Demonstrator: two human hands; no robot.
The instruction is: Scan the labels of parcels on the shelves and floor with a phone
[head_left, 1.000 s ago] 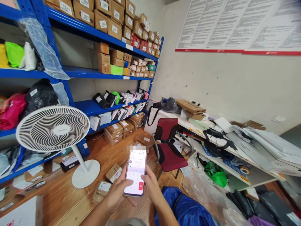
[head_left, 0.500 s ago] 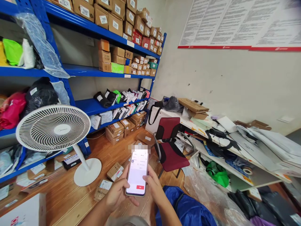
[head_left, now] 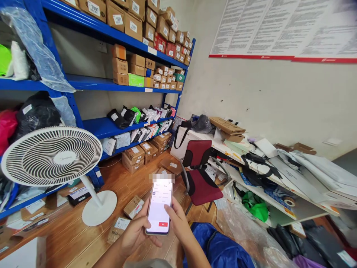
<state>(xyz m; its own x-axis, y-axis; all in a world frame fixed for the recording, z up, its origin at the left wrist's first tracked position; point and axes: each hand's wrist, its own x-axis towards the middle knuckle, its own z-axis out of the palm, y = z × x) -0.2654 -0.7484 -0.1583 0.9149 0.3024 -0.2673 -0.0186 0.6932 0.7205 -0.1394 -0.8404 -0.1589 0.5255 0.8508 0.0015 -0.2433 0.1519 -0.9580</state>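
Note:
A lit smartphone (head_left: 158, 206) is held upright low in the middle of the head view. My left hand (head_left: 135, 232) wraps around its left edge and back, fingers curled. My right hand (head_left: 177, 221) grips the right edge, with its thumb lying over the bright screen. A red button shows near the bottom of the screen. Small cardboard parcels (head_left: 133, 206) lie on the wooden floor just beyond the phone.
A white standing fan (head_left: 52, 156) is at the left before blue shelves (head_left: 111, 85) stacked with labelled boxes and bags. A red chair (head_left: 199, 175) stands ahead. A cluttered white table (head_left: 301, 208) runs along the right wall. A blue bag (head_left: 220, 247) lies below.
The keypad on the phone's screen has given way to a mostly white page with a red button. The view has swung slightly right; the hands stay on the phone.

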